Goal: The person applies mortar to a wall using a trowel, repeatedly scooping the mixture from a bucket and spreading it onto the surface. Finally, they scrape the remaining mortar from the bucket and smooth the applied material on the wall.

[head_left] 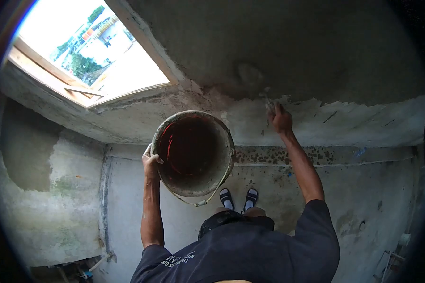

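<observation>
My left hand (151, 159) is closed on the left rim of a dirty bucket (216, 162), holding it up in front of me. The bucket is tilted so its mouth faces me. Its inside is dark with reddish streaks, and its wire handle hangs down at the near side. My right hand (281, 119) is closed around a small hand tool (267, 100) with a pale, smeared end. That end is at the wall (335, 125), near the lower edge of a dark, damp-looking plaster coat (326, 56). Its exact kind is too small to make out.
A window opening (123, 61) with a wooden frame is at upper left. Dark splatters (278, 154) mark the foot of the wall, above my sandalled feet (238, 198). Another wall (56, 188) with a dark patch stands at left. Some items (393, 259) lie at lower right.
</observation>
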`<action>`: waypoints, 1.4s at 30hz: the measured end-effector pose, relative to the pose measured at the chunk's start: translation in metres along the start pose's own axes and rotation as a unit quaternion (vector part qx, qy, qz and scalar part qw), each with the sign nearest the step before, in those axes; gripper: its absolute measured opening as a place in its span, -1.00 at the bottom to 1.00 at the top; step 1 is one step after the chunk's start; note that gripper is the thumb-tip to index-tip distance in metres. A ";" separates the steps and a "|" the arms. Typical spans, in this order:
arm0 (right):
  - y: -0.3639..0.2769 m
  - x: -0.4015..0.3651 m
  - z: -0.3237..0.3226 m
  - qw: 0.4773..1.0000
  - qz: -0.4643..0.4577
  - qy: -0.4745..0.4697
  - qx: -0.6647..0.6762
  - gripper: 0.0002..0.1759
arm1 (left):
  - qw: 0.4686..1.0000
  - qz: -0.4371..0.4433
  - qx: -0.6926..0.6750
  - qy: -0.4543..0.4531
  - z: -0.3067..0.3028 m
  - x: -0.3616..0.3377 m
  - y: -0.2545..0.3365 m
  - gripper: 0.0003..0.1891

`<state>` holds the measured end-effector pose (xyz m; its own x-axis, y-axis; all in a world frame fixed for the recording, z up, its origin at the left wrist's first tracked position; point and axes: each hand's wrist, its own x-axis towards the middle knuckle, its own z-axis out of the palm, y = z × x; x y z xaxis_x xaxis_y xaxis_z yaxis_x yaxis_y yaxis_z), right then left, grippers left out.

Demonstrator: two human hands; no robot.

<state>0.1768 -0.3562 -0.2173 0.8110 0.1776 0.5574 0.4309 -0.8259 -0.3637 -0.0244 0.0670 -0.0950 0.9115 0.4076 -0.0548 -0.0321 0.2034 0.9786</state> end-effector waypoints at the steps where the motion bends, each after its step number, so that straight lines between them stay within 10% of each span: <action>1: 0.004 0.007 0.000 0.999 0.011 0.049 -0.013 -0.43 | 1.000 -0.002 -0.001 -0.001 -0.003 0.002 -0.002 -0.37; 10: 0.059 -0.091 0.108 0.981 0.001 -0.191 0.021 -0.49 | 1.000 -0.014 0.008 -0.008 -0.010 0.003 -0.002 -0.36; 13: -0.006 -0.062 0.018 0.974 0.032 -0.219 -0.049 -0.47 | 0.999 -0.029 0.020 -0.012 -0.019 0.009 -0.008 -0.36; 21: 0.018 0.016 -0.032 0.994 0.046 0.096 0.036 -0.59 | 0.998 -0.025 0.023 -0.048 -0.010 0.019 -0.003 -0.33; 32: 0.049 -0.129 0.034 0.979 0.139 -0.146 -0.031 -0.46 | 0.998 -0.033 0.028 -0.042 -0.019 0.016 -0.006 -0.33; 42: 0.001 -0.018 0.001 0.991 0.108 0.073 0.013 -0.39 | 0.998 -0.018 0.014 -0.053 -0.021 0.017 -0.005 -0.34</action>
<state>0.1628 -0.3597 -0.2280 0.8205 -0.0829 0.5656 0.2644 -0.8222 -0.5041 -0.0172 0.0916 -0.1049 0.9501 0.3042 -0.0694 0.0107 0.1907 0.9816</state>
